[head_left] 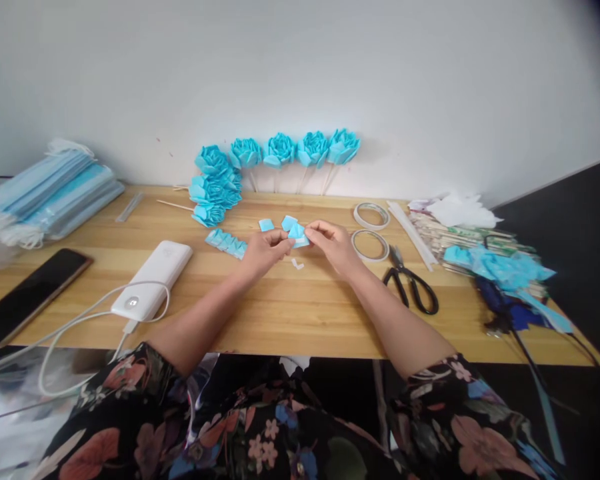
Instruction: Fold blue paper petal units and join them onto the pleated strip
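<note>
Between my two hands is a small folded blue piece, pinched at its left edge by my left hand and at its right edge by my right hand. Its lower part shows a whitish strip. Just behind it lie a loose blue square and another blue piece. A row of folded blue petals rests beside my left hand. On the wood below my fingers is a small white scrap.
Finished blue flowers on sticks lean on the wall. Tape rolls and black scissors lie right, near a cluttered pile. Leftward are a power bank with cable, a phone and stacked face masks.
</note>
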`<action>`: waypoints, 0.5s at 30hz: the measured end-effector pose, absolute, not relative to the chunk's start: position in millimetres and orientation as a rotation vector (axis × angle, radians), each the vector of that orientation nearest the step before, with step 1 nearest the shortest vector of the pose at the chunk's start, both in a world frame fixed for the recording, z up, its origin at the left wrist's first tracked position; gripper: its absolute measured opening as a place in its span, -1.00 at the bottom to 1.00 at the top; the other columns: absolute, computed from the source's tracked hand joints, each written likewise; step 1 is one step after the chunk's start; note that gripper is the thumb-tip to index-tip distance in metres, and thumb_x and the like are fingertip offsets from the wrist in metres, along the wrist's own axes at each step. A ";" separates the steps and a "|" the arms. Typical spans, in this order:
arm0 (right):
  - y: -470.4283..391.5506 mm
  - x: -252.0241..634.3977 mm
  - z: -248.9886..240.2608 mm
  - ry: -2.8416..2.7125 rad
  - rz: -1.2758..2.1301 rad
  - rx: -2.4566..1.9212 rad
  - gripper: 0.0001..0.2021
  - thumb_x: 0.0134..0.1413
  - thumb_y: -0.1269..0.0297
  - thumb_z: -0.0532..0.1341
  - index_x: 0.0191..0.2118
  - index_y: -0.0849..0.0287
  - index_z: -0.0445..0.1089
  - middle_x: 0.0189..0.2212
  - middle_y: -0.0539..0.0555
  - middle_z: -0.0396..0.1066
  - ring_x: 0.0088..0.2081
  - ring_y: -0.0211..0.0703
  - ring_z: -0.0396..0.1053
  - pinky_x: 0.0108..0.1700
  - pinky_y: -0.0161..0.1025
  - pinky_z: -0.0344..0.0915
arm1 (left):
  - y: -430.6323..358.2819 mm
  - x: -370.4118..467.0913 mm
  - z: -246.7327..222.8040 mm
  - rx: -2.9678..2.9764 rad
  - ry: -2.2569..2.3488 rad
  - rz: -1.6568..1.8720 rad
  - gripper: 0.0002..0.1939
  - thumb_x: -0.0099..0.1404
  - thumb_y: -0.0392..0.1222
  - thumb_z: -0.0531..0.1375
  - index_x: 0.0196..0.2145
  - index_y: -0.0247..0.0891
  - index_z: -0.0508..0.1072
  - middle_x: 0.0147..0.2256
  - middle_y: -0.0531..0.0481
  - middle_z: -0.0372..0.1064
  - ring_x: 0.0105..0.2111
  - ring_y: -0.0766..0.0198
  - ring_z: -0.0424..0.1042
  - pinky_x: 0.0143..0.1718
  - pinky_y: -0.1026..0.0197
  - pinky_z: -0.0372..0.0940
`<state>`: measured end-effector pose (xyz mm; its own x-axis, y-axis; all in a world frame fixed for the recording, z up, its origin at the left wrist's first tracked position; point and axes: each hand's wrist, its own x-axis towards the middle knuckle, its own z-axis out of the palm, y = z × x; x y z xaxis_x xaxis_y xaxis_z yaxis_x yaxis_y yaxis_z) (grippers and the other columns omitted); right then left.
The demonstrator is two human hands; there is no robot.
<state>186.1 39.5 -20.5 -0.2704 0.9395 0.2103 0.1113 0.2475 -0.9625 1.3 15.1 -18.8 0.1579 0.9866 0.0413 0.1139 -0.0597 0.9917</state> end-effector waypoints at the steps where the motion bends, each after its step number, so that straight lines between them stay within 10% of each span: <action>1: 38.2 185.4 -18.5 -1.595 1.141 -0.994 -0.75 0.16 0.05 0.24 -0.33 0.14 0.47 -0.46 -0.04 0.38 -0.38 -0.25 0.30 -0.26 -0.28 0.26 | 14.8 1.1 -18.1 1.394 1.162 1.086 -0.70 0.15 0.00 0.24 -0.56 -0.27 0.36 -0.63 0.11 0.24 -0.60 0.43 0.15 -0.53 0.32 0.06; 15: 21.9 172.1 -7.9 -2.032 0.197 -1.043 -0.88 0.20 0.36 0.17 -0.35 0.08 0.43 -0.40 0.05 0.49 -0.30 -0.10 0.38 -0.19 -0.16 0.26 | 11.1 0.2 -10.9 1.297 1.131 1.179 -0.73 0.16 -0.01 0.26 -0.50 -0.28 0.48 -0.58 0.06 0.37 -0.56 0.40 0.25 -0.48 0.30 0.18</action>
